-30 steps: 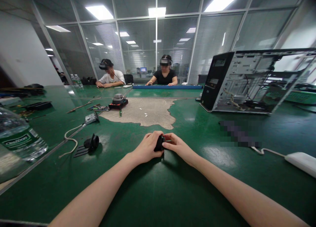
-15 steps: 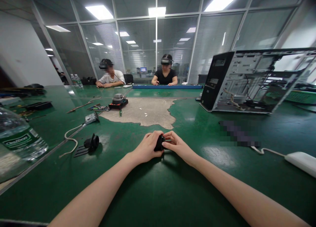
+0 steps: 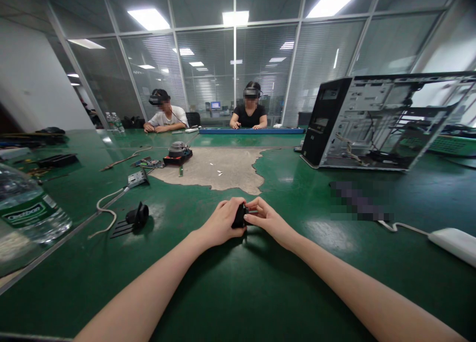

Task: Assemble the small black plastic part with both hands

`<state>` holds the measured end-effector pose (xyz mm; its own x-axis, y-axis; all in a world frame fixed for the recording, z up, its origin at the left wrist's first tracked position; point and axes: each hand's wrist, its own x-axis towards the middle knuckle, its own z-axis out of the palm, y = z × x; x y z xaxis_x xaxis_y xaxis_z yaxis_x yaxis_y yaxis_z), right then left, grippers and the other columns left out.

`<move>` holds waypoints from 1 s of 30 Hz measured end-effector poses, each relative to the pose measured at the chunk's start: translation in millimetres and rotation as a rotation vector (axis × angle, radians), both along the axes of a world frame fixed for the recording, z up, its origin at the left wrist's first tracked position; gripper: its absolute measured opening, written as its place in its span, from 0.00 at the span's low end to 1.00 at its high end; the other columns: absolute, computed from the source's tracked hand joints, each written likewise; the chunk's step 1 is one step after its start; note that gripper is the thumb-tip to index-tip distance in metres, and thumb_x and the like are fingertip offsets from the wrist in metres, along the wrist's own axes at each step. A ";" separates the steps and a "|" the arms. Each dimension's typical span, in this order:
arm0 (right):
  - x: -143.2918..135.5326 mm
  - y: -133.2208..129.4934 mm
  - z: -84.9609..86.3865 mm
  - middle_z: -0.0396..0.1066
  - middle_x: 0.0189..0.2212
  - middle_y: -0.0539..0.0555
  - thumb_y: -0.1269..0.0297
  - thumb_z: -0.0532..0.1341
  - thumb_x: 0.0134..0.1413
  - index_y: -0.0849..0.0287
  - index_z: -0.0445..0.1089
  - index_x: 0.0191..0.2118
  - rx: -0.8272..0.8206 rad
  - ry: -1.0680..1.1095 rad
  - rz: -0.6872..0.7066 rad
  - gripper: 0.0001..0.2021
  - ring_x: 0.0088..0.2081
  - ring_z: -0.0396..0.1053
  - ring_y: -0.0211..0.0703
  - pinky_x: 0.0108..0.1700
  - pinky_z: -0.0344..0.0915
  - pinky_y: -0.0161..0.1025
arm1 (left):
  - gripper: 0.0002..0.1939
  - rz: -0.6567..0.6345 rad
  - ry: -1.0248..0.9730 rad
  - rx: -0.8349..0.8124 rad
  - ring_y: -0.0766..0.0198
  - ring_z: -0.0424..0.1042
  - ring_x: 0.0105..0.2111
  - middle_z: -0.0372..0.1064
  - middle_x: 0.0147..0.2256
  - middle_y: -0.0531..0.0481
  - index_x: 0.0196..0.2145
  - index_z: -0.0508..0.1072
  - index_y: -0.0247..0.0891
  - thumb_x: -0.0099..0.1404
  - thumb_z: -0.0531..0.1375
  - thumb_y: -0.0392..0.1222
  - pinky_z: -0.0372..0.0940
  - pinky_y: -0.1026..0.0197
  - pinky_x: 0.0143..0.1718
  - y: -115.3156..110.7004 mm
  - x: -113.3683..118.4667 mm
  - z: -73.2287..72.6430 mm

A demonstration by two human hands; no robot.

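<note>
In the middle of the head view, both hands meet around a small black part (image 3: 239,217) just over the green table (image 3: 230,292). My left hand (image 3: 222,222) wraps it from the left, its thumb low and fingers over the top. From the right, my right hand (image 3: 268,219) pinches the part's near side between thumb and fingers. Much of the part is hidden by the fingers, so its exact kind does not show. To the left lies a black plastic piece (image 3: 137,215) with a round collar and several long prongs.
An opened computer tower (image 3: 327,124) stands at the right, near a white power strip (image 3: 451,245). Left are a water bottle (image 3: 33,208), a small metal bracket with cable (image 3: 137,177) and a heatsink-like unit (image 3: 178,152). Two people (image 3: 248,115) sit across the table.
Almost nothing differs. Both hands keep their hold on the black part in the same spot; the view has shifted very slightly.
</note>
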<state>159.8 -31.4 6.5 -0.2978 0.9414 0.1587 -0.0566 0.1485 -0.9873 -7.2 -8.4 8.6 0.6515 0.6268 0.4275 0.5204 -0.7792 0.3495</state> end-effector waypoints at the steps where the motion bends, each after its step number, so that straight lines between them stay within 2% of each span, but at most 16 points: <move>1: -0.2 0.4 -0.5 0.65 0.34 0.49 0.63 0.63 0.41 0.56 0.59 0.33 0.000 -0.012 -0.011 0.13 0.39 0.65 0.40 0.44 0.61 0.42 | 0.29 0.001 -0.001 -0.001 0.57 0.60 0.46 0.58 0.44 0.48 0.48 0.51 0.43 0.50 0.59 0.39 0.52 0.52 0.49 0.0 0.1 -0.1; 7: 0.1 3.2 -2.5 0.64 0.37 0.52 0.63 0.62 0.42 0.58 0.61 0.38 -0.024 -0.082 -0.049 0.15 0.41 0.64 0.42 0.46 0.60 0.44 | 0.28 0.002 0.008 -0.004 0.58 0.60 0.46 0.59 0.44 0.49 0.47 0.52 0.42 0.50 0.60 0.39 0.52 0.53 0.49 0.6 -0.8 -0.3; 15: 1.1 1.4 -0.7 0.64 0.35 0.50 0.65 0.66 0.36 0.56 0.58 0.35 -0.011 -0.009 0.040 0.18 0.39 0.65 0.40 0.44 0.60 0.43 | 0.29 -0.008 0.003 -0.009 0.58 0.61 0.45 0.59 0.44 0.49 0.48 0.52 0.43 0.49 0.59 0.37 0.52 0.52 0.49 -0.2 -0.5 0.8; 19: 0.4 -0.1 0.5 0.64 0.34 0.50 0.62 0.63 0.40 0.56 0.59 0.33 -0.004 0.000 0.005 0.14 0.39 0.65 0.40 0.44 0.60 0.43 | 0.29 0.002 0.003 0.004 0.58 0.60 0.46 0.58 0.44 0.48 0.48 0.51 0.42 0.50 0.59 0.39 0.52 0.53 0.49 0.5 0.3 -0.1; 26: -2.0 -0.2 2.1 0.64 0.35 0.51 0.61 0.62 0.41 0.56 0.60 0.37 -0.044 -0.063 -0.057 0.16 0.39 0.65 0.41 0.44 0.60 0.44 | 0.29 0.001 0.011 0.002 0.58 0.60 0.46 0.58 0.44 0.48 0.48 0.51 0.42 0.50 0.60 0.39 0.52 0.53 0.49 0.8 0.2 0.2; 30: -1.1 -0.5 2.8 0.65 0.36 0.52 0.62 0.63 0.41 0.58 0.61 0.36 -0.033 -0.091 -0.064 0.15 0.41 0.64 0.42 0.47 0.58 0.45 | 0.28 0.002 0.009 -0.001 0.58 0.60 0.46 0.59 0.44 0.49 0.47 0.52 0.42 0.49 0.59 0.38 0.52 0.53 0.49 0.3 -0.4 0.9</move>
